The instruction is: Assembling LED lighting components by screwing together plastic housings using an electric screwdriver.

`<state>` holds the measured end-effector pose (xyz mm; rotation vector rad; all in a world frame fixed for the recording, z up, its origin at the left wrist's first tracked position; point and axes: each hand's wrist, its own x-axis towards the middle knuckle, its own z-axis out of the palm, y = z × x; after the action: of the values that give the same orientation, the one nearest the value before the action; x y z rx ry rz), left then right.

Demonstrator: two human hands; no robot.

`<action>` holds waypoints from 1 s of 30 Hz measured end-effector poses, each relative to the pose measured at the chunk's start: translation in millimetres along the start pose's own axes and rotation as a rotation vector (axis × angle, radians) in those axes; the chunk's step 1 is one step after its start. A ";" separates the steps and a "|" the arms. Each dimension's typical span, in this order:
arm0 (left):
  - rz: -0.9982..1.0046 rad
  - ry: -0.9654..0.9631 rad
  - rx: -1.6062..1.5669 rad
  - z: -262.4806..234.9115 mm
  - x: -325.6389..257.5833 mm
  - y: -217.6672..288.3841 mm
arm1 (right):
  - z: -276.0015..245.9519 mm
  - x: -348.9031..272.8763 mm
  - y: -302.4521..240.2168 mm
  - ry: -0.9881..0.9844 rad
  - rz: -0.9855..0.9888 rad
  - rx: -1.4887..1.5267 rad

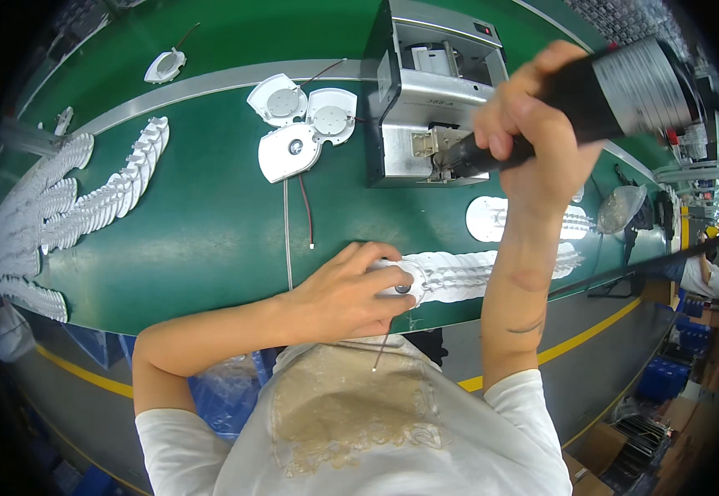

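Note:
My right hand [537, 124] is wrapped around a black electric screwdriver [582, 91], whose tip points down-left to the metal outlet of a grey-and-black screw feeder [429, 112]. My left hand [347, 289] lies at the table's near edge, its fingers curled over a white plastic housing [415, 274] with a dark round centre. A thin wire hangs from that housing over the edge. To its right runs an overlapping row of similar white housings [467, 277], partly behind my right forearm. Another short row [485, 219] sits farther back.
Three white housings [289, 153] with wires lie left of the feeder. Overlapping stacks of white parts [62, 207] fill the table's left end. One more piece [165, 66] rests beyond the metal rail [210, 83]. A clear plastic bag [621, 211] stands at right.

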<state>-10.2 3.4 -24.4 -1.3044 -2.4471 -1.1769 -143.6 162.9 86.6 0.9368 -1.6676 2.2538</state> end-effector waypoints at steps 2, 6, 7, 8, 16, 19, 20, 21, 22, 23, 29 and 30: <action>0.007 0.019 0.014 1.4 -0.7 -1.1 | -3.3 -11.8 -5.9 0.009 0.001 0.109; 0.013 0.039 -0.015 4.3 -2.3 -2.3 | 3.6 -52.3 -34.6 -0.010 0.031 0.124; 0.012 0.042 -0.020 3.4 -1.4 -2.7 | 2.7 -61.6 -39.3 -0.068 0.036 0.081; 0.013 0.029 -0.027 1.6 0.0 -2.4 | 8.2 -72.5 -42.1 -0.016 0.059 0.090; 0.002 0.002 -0.036 -0.9 1.0 -0.9 | 15.4 -97.3 -33.3 -0.008 0.168 0.048; -0.001 0.009 -0.040 0.2 -0.2 -1.4 | 18.9 -101.4 -38.2 0.014 0.200 0.008; -0.006 0.017 -0.037 0.9 -0.9 -1.7 | 20.9 -103.9 -41.4 0.025 0.265 0.044; -0.002 0.022 -0.040 1.5 -0.2 -1.5 | 22.0 -105.2 -44.5 0.042 0.328 0.071; 0.001 0.023 -0.042 1.6 0.3 -1.0 | 21.3 -105.5 -45.4 0.025 0.345 0.079; 0.003 0.032 -0.045 1.5 0.5 -0.3 | 22.0 -106.9 -46.8 0.025 0.344 0.075; 0.017 0.039 -0.016 -0.9 0.4 -1.9 | 14.8 -89.5 -29.7 -0.082 0.174 0.038; 0.027 0.033 -0.027 -0.6 2.5 -1.9 | 12.4 -77.3 -29.5 -0.061 0.101 0.077</action>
<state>-13.3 4.0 -23.9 -1.3094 -2.3917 -1.2189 -63.7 178.6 67.1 0.9685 -1.7000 2.3936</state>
